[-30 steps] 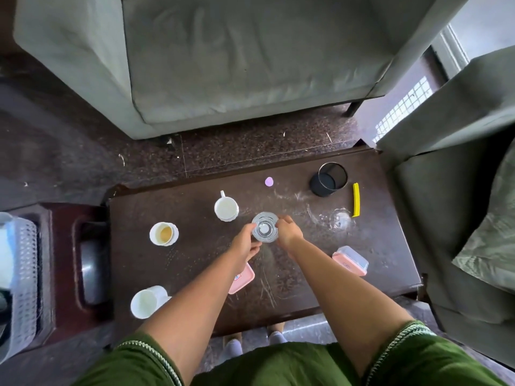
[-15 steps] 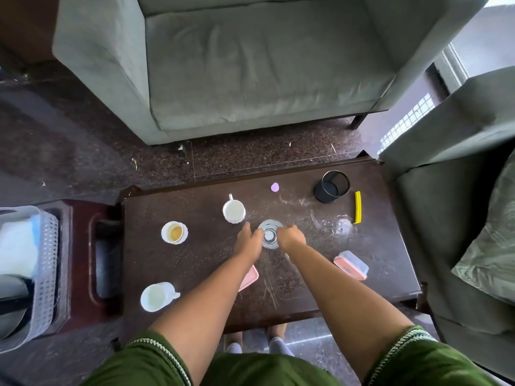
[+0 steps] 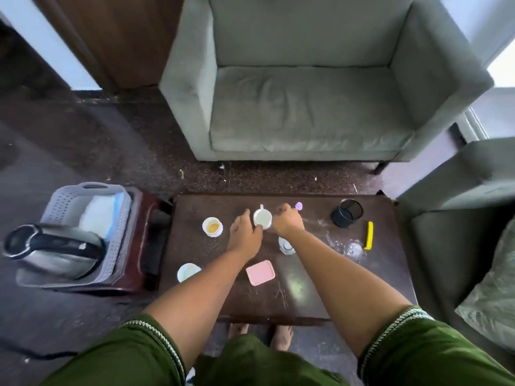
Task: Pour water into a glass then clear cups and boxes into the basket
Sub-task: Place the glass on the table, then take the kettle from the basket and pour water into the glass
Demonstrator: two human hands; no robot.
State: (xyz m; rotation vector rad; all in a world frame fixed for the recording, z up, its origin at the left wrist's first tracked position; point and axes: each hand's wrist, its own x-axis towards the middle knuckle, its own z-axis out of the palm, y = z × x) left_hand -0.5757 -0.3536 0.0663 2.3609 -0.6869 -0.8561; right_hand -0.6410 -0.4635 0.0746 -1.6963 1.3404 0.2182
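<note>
On the table (image 3: 320,299), both hands flank white mug (image 3: 262,218), fingers' grasp unclear.

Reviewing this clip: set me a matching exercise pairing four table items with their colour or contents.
Items:
1. lid
2. pen holder
3. cup left of the left hand
4. strip near the right edge

Descriptions:
a. yellow
b. pink
c. holds brownish liquid
d. black

Pairs: 1-b, 2-d, 3-c, 4-a
</note>
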